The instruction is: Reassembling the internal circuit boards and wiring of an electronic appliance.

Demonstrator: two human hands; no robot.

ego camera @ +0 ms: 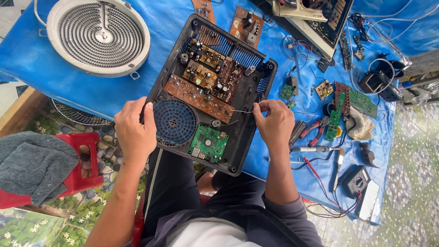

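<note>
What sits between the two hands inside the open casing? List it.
Between the left hand and right hand, the head view shows a round blue fan grille and a green circuit board.

A bright blue plastic sheet (114, 87) covers the tabletop. The open black plastic appliance casing (249, 137) holds a brown circuit board (192, 93), a green circuit board (209, 142) and a dark blue round fan grille (174, 122). A grey knitted cloth (34, 164) drapes a red plastic stool (84, 176).
</note>
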